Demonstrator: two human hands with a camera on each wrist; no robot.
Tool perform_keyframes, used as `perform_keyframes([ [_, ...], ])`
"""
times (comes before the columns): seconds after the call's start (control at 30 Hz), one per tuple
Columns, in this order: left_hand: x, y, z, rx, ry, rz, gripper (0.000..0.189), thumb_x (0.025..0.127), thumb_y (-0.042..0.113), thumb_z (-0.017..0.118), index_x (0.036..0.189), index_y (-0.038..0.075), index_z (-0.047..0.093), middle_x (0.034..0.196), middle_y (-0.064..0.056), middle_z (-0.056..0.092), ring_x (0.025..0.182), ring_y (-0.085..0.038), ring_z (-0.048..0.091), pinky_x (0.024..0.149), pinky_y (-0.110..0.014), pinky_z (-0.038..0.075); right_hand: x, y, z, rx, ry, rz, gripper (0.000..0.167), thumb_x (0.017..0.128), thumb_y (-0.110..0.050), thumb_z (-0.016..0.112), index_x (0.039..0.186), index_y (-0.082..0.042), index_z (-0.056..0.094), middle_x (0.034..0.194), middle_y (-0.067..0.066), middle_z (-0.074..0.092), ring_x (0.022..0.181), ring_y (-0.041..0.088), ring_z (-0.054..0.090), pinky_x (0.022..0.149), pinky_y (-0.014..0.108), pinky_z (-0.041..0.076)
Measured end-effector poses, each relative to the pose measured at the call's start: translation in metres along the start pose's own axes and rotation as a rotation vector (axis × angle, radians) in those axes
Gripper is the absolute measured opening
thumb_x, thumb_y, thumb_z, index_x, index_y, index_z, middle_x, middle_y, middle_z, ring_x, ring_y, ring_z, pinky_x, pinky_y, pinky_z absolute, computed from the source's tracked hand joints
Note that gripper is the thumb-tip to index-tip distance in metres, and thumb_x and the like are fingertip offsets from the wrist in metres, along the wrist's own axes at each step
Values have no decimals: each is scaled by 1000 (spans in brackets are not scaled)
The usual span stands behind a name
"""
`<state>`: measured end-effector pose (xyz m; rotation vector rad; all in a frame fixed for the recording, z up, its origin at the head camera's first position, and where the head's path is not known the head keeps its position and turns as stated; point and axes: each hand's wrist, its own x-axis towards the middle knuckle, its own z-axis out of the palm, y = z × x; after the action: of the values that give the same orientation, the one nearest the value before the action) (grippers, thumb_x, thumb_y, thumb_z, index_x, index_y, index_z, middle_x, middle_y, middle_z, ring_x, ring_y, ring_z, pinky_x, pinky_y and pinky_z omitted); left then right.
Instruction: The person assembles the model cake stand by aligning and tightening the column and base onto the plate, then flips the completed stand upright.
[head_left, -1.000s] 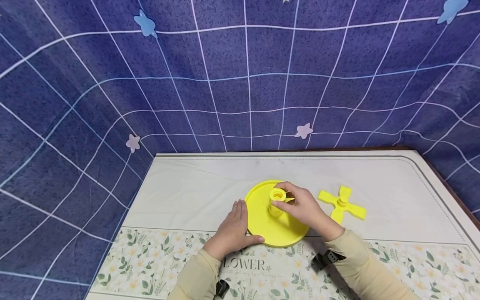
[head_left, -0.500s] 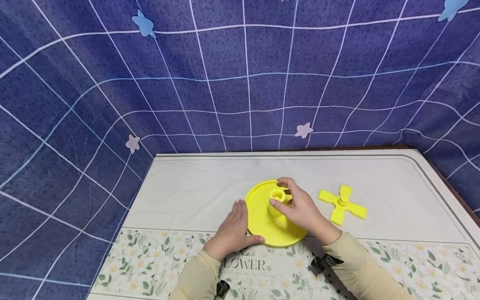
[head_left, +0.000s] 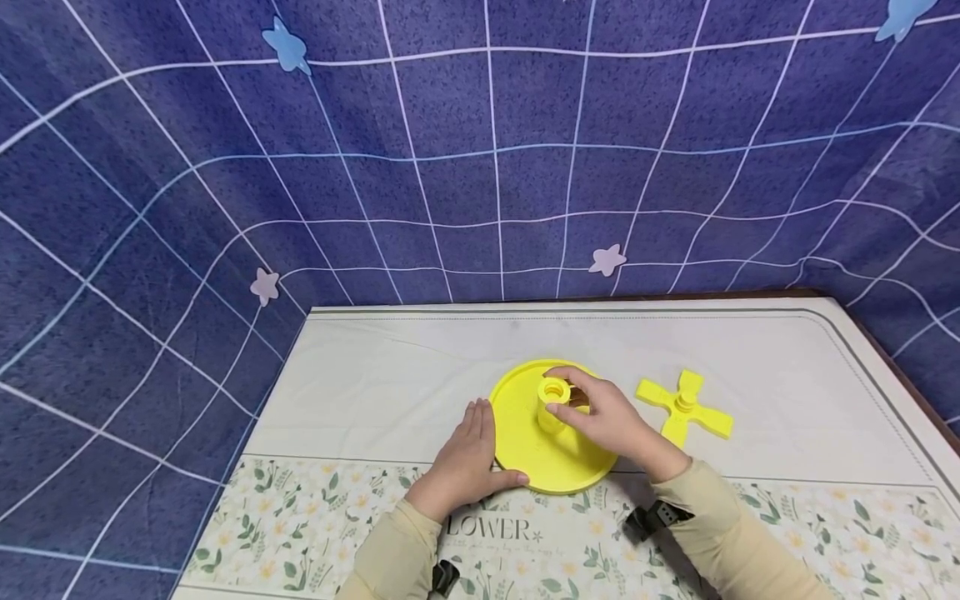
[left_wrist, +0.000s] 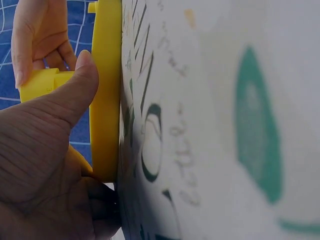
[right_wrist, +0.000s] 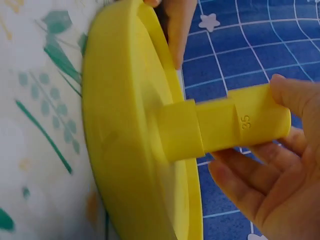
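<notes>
A round yellow tray (head_left: 525, 454) with a raised rim lies flat on the table. My left hand (head_left: 467, 462) rests against its left side, fingers straight along the rim and thumb at the near edge. From the tray's middle rises a yellow post (right_wrist: 180, 130). On top of it stands a stepped, hollow yellow tube (right_wrist: 260, 117) marked "35", its open end up. My right hand (head_left: 611, 421) holds the tube's upper part between thumb and fingers. How the tube and post join inside is hidden.
To the right of the tray lies a yellow four-armed cross piece (head_left: 685, 406) with a threaded stub at its centre. A flowered tablecloth (head_left: 322, 508) covers the table front. Behind hangs a blue curtain (head_left: 450, 183) with a grid and stars.
My right hand's fingers loosened and shifted around the tube, then closed on it again. My left hand and the tray have stayed in place.
</notes>
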<state>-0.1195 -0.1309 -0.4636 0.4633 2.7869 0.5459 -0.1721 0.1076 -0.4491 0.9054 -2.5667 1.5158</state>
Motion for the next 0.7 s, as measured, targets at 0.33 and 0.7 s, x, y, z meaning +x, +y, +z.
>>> perform_keyframes([
  [0.33,1,0,0,13,5,1,118,82,63,65,152,-10,4,158,-28,2,147,-38,2,118,-46,14,-2,-6,13,-100,181,86,37,84,-27,79,111,-14,57,94,-3,65,88,19,63,80,42,55],
  [0.7,1,0,1,6,3,9,117,83,62,66,151,-11,5,158,-28,2,147,-38,2,118,-46,15,-3,-4,7,-105,83,-29,54,94,-27,66,142,-11,46,130,11,60,117,25,58,90,45,53],
])
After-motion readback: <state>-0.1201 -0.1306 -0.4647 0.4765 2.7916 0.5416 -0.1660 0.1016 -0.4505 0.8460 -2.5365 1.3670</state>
